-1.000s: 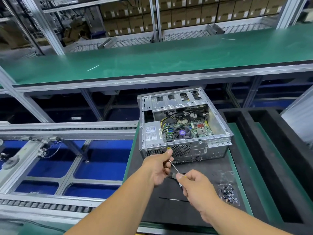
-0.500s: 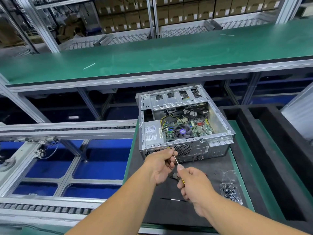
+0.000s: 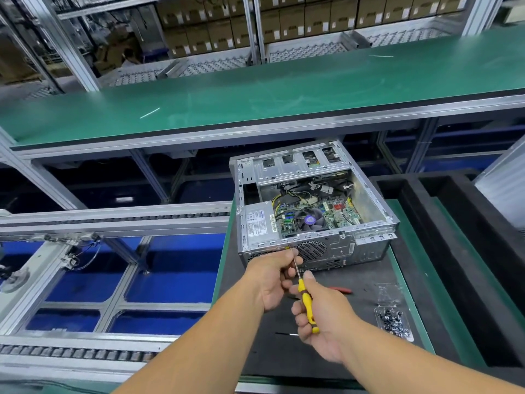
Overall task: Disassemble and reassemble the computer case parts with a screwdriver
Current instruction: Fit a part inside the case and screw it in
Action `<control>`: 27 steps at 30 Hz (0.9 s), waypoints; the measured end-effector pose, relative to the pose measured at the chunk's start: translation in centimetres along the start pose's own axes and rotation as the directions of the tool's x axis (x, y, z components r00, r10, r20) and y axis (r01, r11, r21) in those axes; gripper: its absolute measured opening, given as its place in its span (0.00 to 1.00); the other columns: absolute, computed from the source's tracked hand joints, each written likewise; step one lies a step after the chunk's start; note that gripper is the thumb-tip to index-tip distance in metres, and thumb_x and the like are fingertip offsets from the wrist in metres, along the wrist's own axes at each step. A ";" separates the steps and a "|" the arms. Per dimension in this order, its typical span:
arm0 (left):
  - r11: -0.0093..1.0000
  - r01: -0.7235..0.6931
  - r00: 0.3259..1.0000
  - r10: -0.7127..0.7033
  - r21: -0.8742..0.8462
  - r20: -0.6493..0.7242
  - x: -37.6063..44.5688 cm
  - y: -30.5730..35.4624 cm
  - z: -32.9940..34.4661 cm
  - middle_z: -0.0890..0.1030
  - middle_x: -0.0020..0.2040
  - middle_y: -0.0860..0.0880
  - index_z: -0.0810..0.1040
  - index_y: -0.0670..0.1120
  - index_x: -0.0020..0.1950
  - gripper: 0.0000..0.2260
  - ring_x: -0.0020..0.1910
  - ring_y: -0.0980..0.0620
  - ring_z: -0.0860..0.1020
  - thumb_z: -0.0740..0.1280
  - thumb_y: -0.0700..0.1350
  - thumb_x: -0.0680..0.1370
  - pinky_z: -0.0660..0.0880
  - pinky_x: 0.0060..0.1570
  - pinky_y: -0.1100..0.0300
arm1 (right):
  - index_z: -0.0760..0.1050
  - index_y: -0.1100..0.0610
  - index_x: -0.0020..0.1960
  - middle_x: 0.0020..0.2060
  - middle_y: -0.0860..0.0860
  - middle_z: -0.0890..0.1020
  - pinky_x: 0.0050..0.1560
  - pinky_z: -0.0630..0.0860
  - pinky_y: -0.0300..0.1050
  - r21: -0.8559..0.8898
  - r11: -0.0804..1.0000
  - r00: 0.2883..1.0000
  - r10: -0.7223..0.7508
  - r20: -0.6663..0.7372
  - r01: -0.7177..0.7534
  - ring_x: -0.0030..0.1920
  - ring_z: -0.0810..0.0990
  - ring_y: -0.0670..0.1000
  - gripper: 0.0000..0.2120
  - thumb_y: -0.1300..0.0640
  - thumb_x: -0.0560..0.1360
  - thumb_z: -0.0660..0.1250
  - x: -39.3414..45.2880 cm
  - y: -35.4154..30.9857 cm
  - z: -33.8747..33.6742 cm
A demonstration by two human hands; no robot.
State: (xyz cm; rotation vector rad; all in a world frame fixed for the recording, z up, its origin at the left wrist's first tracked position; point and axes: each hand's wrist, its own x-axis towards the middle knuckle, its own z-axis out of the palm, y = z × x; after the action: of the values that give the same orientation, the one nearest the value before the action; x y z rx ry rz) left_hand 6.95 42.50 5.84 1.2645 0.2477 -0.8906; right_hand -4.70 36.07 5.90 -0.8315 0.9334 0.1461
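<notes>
The open computer case [image 3: 312, 206] lies on a black mat [image 3: 355, 322], a bit far and right of the middle. The right hand [image 3: 324, 317] is wrapped around the yellow handle of a screwdriver [image 3: 307, 307]. Its thin metal rod points up to the near wall of the case, beside the round fan grille [image 3: 312, 249]. The left hand [image 3: 272, 275] pinches the rod near its tip; the tip itself is too small to see well. A clear bag of screws [image 3: 393, 319] lies on the mat at the right.
</notes>
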 end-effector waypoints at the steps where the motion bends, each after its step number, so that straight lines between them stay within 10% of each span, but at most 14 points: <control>1: 1.000 -0.001 1.000 0.001 0.003 -0.003 0.0 0.0 0.0 0.84 0.39 0.47 0.82 0.41 0.53 0.06 0.28 0.56 0.70 0.65 0.38 0.82 0.61 0.25 0.65 | 0.81 0.57 0.53 0.28 0.53 0.75 0.25 0.60 0.36 0.024 1.000 1.000 0.014 0.013 -0.014 0.24 0.66 0.47 0.20 0.39 0.78 0.70 0.0 0.0 0.1; 11: 0.999 0.006 0.998 -0.004 0.038 -0.060 0.6 -0.1 0.1 0.81 0.36 0.48 0.82 0.42 0.53 0.03 0.27 0.57 0.69 0.70 0.39 0.80 0.62 0.24 0.65 | 0.82 0.62 0.52 0.39 0.57 0.87 0.25 0.69 0.38 0.024 1.000 1.000 -0.013 -0.004 0.013 0.25 0.73 0.47 0.24 0.39 0.82 0.65 -0.2 0.8 0.6; 27: 0.999 -0.034 0.997 0.035 0.019 -0.067 0.6 -0.3 0.4 0.80 0.35 0.48 0.82 0.42 0.48 0.01 0.28 0.56 0.69 0.71 0.38 0.79 0.64 0.27 0.64 | 0.77 0.56 0.51 0.30 0.51 0.77 0.23 0.61 0.37 0.029 0.997 0.997 -0.071 0.034 0.070 0.25 0.67 0.46 0.11 0.48 0.79 0.72 -0.5 0.9 0.5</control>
State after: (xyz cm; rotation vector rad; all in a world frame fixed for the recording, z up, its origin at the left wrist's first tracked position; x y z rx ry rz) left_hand 7.05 41.85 5.38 1.3126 0.2708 -0.8234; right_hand -5.08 37.17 5.93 -0.8326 0.8703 0.0865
